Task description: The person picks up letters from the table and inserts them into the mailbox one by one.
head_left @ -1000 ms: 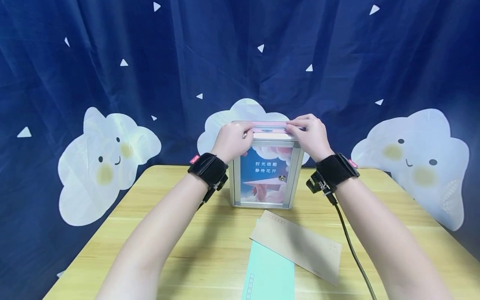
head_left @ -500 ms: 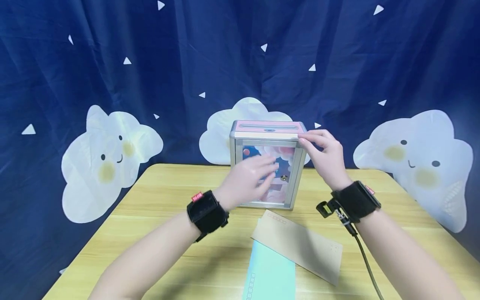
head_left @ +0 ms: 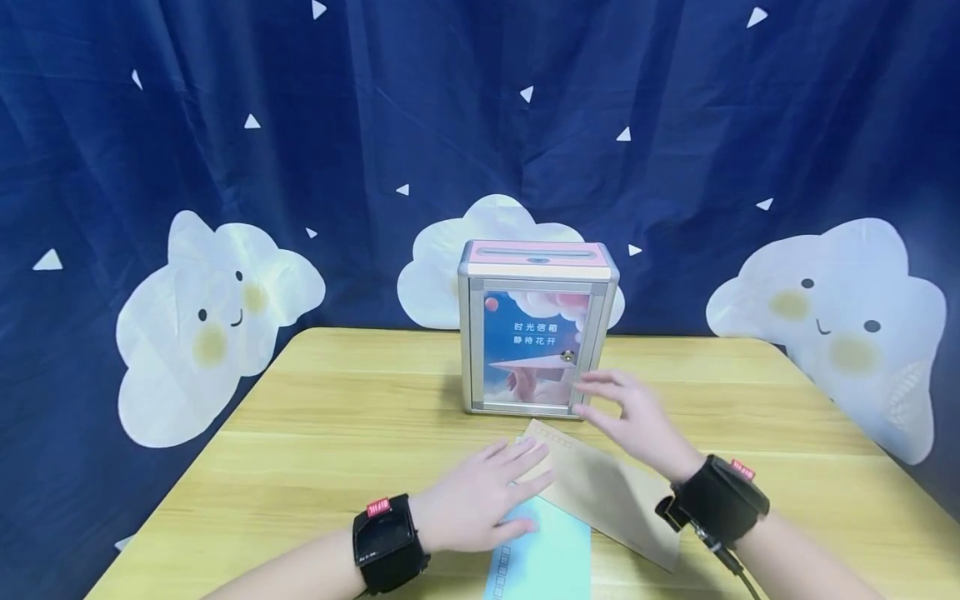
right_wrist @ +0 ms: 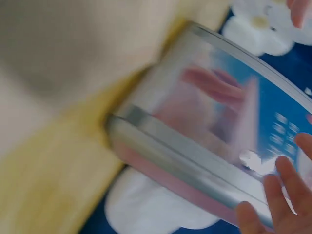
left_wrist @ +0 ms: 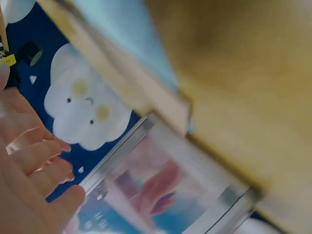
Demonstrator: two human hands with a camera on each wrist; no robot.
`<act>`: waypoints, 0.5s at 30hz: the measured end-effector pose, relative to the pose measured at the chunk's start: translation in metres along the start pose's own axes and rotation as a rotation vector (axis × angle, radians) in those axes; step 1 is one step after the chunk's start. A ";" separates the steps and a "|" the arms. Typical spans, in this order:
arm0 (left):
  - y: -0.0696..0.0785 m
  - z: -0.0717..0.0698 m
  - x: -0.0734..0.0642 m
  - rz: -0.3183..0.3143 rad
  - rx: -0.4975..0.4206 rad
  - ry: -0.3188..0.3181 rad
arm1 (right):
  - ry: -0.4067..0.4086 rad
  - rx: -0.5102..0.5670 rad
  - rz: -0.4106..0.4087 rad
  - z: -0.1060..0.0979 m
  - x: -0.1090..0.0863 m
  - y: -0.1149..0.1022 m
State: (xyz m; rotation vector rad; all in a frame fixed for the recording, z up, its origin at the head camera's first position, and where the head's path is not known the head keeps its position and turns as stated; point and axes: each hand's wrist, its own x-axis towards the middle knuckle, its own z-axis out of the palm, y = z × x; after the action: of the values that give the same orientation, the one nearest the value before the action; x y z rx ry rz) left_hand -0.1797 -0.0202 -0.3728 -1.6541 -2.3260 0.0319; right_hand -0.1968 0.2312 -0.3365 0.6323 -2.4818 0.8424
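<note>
A metal-framed mailbox [head_left: 472, 342] with a pink top and a blue picture door stands upright on the table. Its top has a long slot, and a small lock [head_left: 567, 356] sits at the door's right side. My left hand [head_left: 480, 498], fingers spread, is over the mint-green envelope [head_left: 551, 554] and one end of the brown envelope [head_left: 611, 504]; whether it touches them cannot be told. Near the box's lower right corner is my right hand [head_left: 637, 423], its fingers loosely extended and holding nothing. In the right wrist view those fingers [right_wrist: 280, 195] appear in front of the mailbox door.
The wooden table [head_left: 360, 400] extends to both sides of the box. Behind it hangs a dark blue curtain [head_left: 420, 100] with white clouds and triangles. A cable [head_left: 742, 575] trails from the right wristband [head_left: 723, 500].
Both hands have left the mailbox's top and come down toward me. The left passed in front of the door to the envelopes; the right lowered beside the box.
</note>
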 end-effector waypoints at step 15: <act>0.012 0.019 -0.036 -0.086 -0.162 -0.184 | -0.412 -0.134 0.220 0.033 -0.042 0.023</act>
State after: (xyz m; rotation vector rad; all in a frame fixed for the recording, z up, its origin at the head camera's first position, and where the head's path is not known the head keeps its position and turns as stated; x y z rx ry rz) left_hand -0.1628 -0.0469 -0.4015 -1.6880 -2.5971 -0.0242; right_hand -0.1847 0.2379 -0.3927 0.5347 -2.9961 0.6661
